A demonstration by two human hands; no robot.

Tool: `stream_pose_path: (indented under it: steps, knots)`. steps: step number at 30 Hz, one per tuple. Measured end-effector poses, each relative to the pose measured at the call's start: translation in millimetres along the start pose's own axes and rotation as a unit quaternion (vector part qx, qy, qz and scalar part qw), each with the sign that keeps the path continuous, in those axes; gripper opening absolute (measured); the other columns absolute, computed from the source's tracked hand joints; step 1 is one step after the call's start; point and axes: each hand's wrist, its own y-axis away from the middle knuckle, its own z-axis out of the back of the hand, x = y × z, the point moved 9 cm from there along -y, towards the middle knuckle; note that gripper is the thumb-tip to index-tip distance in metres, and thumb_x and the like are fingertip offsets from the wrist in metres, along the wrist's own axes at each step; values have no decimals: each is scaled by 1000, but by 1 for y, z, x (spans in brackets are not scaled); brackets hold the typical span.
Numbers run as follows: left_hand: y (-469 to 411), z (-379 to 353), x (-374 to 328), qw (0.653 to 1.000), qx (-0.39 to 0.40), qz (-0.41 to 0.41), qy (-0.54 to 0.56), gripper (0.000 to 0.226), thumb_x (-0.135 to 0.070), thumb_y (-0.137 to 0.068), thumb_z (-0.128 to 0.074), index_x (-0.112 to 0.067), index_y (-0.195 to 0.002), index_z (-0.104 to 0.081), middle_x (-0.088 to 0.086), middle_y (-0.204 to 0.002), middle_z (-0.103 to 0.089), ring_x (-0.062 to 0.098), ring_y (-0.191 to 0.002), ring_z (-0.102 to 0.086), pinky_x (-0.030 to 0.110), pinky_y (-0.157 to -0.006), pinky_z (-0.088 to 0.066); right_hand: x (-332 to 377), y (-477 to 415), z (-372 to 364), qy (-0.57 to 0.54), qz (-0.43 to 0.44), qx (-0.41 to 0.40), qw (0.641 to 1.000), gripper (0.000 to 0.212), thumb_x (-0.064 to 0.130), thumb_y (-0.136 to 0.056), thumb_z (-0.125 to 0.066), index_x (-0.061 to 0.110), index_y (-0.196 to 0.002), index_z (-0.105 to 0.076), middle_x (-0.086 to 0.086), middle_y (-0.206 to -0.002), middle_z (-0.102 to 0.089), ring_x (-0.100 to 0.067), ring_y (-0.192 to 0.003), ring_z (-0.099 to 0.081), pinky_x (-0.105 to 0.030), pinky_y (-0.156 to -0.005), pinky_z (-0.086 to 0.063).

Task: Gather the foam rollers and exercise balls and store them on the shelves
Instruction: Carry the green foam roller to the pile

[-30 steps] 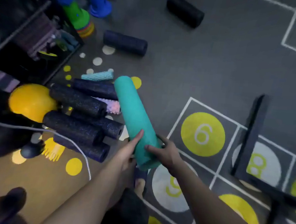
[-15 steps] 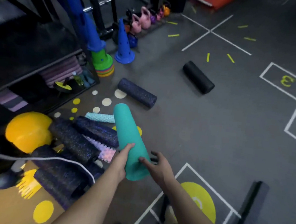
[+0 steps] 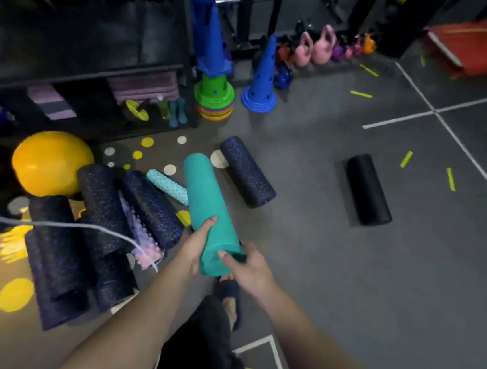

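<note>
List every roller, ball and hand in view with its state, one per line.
Teal roller: lifted, tilted, gripped at its near end.
Left hand: holding the teal roller's side.
Right hand: fingers on its near end.
Black roller: lying alone on the floor.
Speckled roller: lying apart on the floor.
Roller pile: heaped on the floor.
Yellow ball: on the floor against the pile.

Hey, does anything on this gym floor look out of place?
Yes: a plain black foam roller and a blue-speckled black foam roller lie apart on the grey floor, away from the roller pile.
</note>
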Motion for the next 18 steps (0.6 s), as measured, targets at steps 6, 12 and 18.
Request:
stream_pose_path:
  steps: [6, 12, 18]
  knots:
    - [-134, -49, -50, 996, -55, -69, 24, 38, -32, -82, -82, -25, -112, -60, 4, -114, -73, 24, -97, -74, 46, -86, -61, 21, -172, 10, 66, 37, 64, 995, 54, 39, -85, -69, 33, -136, -52, 7, -123, -68, -15, -113, -65, -28, -98, -50]
    - [-324, -90, -70, 990, -108, -90, 3, 69, -46, -69, -85, -25, -128, -56, -1, -115, -74, 23, -98, -74, 51, -86, -61, 9, -364, 12, 100, 67, 97, 988, 61, 31, -89, -66, 29, -146, -45, 1, -133, -65, -21, -119, -63, -33, -105, -48]
    - [-411, -76, -42, 923, -347, -55, -158, 76, -23, -89, -70, -6, -152, -32, 25, -136, -58, 41, -126, -56, 45, -102, -44, -58, -512, 39, 122, 10, 74, 990, 57, 23, -97, -60, 8, -148, -41, -10, -142, -57, -29, -129, -56, -32, -111, -39]
